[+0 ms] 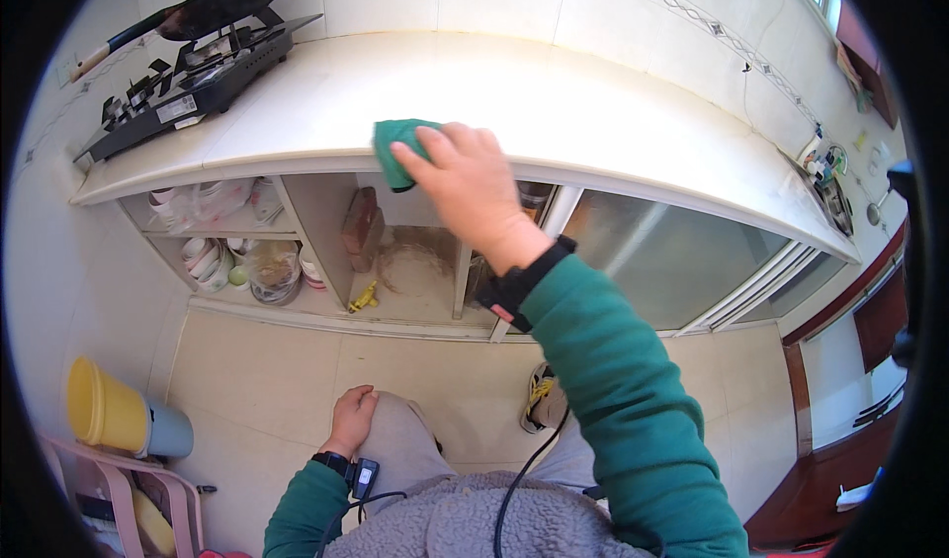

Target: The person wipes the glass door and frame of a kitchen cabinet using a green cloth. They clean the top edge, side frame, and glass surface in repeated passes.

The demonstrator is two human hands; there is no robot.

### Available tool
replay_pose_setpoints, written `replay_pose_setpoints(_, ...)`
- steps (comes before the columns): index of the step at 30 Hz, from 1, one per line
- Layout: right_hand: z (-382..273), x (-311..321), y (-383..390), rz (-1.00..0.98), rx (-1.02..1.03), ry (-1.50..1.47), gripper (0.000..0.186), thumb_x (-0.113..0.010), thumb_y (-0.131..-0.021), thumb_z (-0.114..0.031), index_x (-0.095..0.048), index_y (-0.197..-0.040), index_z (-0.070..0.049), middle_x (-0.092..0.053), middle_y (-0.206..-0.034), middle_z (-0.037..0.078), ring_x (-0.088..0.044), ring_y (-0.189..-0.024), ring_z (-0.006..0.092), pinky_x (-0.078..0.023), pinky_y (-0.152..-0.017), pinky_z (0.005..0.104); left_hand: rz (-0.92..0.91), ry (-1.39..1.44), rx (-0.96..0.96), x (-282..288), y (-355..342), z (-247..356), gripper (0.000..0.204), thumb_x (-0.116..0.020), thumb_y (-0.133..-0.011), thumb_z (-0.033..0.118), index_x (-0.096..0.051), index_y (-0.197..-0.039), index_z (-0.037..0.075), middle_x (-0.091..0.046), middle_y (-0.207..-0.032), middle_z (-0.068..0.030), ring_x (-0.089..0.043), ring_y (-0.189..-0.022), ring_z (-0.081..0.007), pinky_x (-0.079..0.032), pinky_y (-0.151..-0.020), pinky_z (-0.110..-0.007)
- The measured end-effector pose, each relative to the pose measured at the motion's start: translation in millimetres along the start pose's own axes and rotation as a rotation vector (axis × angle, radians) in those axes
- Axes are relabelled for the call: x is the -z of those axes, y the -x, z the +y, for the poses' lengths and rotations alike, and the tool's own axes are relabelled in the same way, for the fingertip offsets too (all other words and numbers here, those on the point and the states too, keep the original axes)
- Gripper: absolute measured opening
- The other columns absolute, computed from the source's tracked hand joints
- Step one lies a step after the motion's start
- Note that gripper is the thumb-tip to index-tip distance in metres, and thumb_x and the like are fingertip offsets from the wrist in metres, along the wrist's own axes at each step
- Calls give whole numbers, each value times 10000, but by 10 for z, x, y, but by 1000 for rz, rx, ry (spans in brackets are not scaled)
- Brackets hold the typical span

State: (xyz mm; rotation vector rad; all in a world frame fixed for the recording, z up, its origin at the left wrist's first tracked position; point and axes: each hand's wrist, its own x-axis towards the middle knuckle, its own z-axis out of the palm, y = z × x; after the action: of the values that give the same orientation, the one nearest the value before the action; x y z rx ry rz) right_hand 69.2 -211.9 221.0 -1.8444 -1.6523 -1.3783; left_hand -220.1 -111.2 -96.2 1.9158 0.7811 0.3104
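My right hand (465, 182) is closed on a folded green cloth (397, 148), with the thumb and fingers pressed on its right side. The cloth lies at the front edge of the white countertop (593, 113), and part of it hangs over that edge. Below it the cabinet is open, with a brown brick (364, 227) and a yellow valve-like fitting (364, 298) on the shelf floor. Down at the left, my left hand (353, 420) rests on my grey-trousered thigh, fingers loosely laid out and holding nothing.
A black gas stove (188, 93) with a wok (227, 4) stands at the counter's left end. Bowls and bags fill the left shelves. A yellow bucket (99, 405) and pink chair (183, 509) are at lower left. Sliding glass doors (662, 242) close the right cabinet; utensils (830, 177) hang beyond.
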Motion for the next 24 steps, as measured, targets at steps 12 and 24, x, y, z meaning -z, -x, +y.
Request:
replay_pose_setpoints(12,1552,1368,1583,-129,-354,475,515,-605,-714,26,-609,-1191,-168,-602,-1155,52,-532,-1096,286,-412,-954,412,3,-43,-23,5,-31,-43,386,-585,-875,303,-660,-1092,-7,-658,-1080,-220,-614,-1047,-355,-472,-922,-392)
replay_pose_setpoints(24,1351,1131,1560,-72,-460,600,478,-573,-772,-12,-595,-1225,-162,-575,-1216,66,-508,-1131,291,-385,-960,434,-16,-2,-21,7,-41,-2,391,-591,-874,296,-655,-1100,-18,-653,-1089,-228,-617,-1047,-349,-473,-920,-382)
